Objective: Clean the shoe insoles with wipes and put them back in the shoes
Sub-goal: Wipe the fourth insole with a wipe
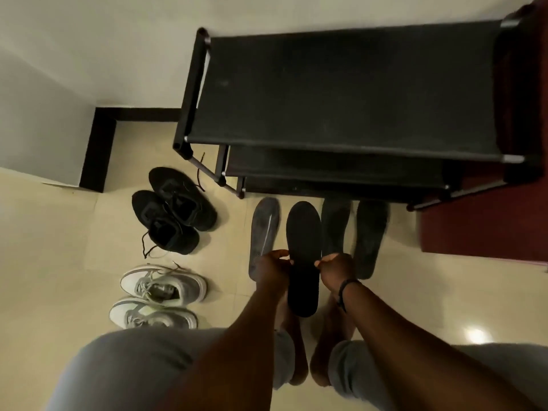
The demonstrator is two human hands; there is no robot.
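A black insole (304, 232) is held lengthwise above the floor between both hands. My left hand (271, 269) pinches its left edge near the middle, and my right hand (336, 269) pinches its right edge. A grey insole (264, 229) lies on the floor to the left of it. Two dark insoles (335, 223) (369, 235) lie to the right. A pair of black sneakers (175, 209) stands at the left, and a pair of white and grey sneakers (160, 298) sits nearer to me. No wipe is visible.
A black multi-tier shoe rack (341, 93) stands against the wall just beyond the insoles. A dark red surface (486, 226) lies at the right. My bare feet (311, 351) and grey-trousered knees are below the hands. The floor is pale tile (59, 232).
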